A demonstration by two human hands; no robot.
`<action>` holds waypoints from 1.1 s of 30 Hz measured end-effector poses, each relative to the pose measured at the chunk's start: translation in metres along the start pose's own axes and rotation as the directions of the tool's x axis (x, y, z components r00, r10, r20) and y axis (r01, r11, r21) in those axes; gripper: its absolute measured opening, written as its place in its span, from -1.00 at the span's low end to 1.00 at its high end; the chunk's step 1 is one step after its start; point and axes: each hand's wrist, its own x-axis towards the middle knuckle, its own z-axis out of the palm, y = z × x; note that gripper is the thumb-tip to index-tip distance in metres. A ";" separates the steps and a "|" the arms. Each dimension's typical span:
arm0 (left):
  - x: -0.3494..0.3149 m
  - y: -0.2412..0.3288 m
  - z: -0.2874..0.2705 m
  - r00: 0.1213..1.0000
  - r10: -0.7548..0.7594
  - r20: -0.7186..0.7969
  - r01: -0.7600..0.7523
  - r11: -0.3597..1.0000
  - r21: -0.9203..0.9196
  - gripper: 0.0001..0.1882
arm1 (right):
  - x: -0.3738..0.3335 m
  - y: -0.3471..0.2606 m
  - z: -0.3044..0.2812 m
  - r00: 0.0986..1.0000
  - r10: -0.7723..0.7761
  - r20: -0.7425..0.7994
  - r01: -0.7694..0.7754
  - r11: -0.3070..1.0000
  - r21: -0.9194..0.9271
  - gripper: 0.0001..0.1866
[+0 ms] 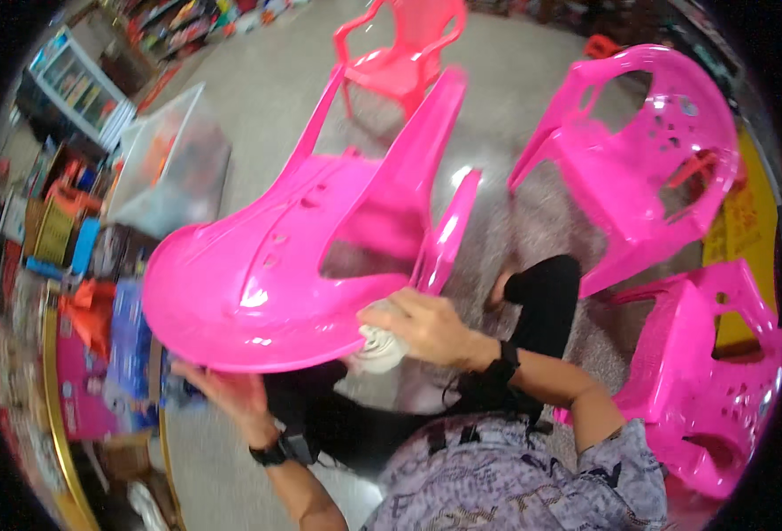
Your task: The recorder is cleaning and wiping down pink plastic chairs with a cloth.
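Observation:
A glossy pink plastic armchair (311,203) is tipped over in front of me, with its rounded backrest toward me and its legs pointing away. My right hand (431,327) is closed around a crumpled off-white cloth (378,349) at the right edge of the backrest. Below the rim on the left, my left hand (231,398) has its fingers stretched out and slightly blurred; whether it touches the rim is hard to see.
Two more pink chairs, an upper one (603,168) and a lower one (674,372), stand on the right. A coral-red chair (400,66) is farther off. To the left are a translucent plastic bin (192,168), a glass-front cooler (77,88) and shelves of packaged goods.

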 end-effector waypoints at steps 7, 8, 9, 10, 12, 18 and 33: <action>-0.029 -0.004 -0.018 0.973 -0.095 -0.209 0.104 0.994 0.032 -0.28 | -0.003 0.001 -0.004 0.997 -0.067 0.044 0.065 0.997 0.044 -0.67; -0.032 -0.008 -0.010 0.987 -0.035 -0.155 0.039 0.999 0.025 -0.35 | -0.007 0.005 -0.011 0.995 -0.042 0.091 0.038 0.998 0.043 -0.66; -0.037 -0.010 -0.007 0.986 -0.034 -0.165 0.038 0.999 0.021 -0.35 | -0.011 0.011 -0.020 0.992 -0.009 0.130 0.006 1.000 0.023 -0.65; -0.041 -0.011 -0.009 0.978 -0.115 -0.174 0.120 0.993 0.016 -0.36 | -0.018 0.014 -0.023 0.990 -0.016 0.137 0.013 1.000 0.027 -0.65; -0.049 -0.009 -0.002 0.975 -0.181 -0.130 0.187 0.982 0.035 -0.40 | -0.036 0.014 -0.026 0.987 0.034 0.157 -0.054 0.991 0.124 -0.61; -0.030 -0.005 0.013 0.983 -0.133 -0.127 0.137 0.990 0.025 -0.45 | -0.056 -0.002 -0.018 0.968 0.090 0.232 -0.130 0.977 0.166 -0.58; 0.010 0.009 -0.044 0.948 -0.061 -0.312 0.094 0.991 0.090 -0.48 | -0.048 0.046 -0.004 0.599 0.665 0.446 -0.775 0.340 0.533 -0.26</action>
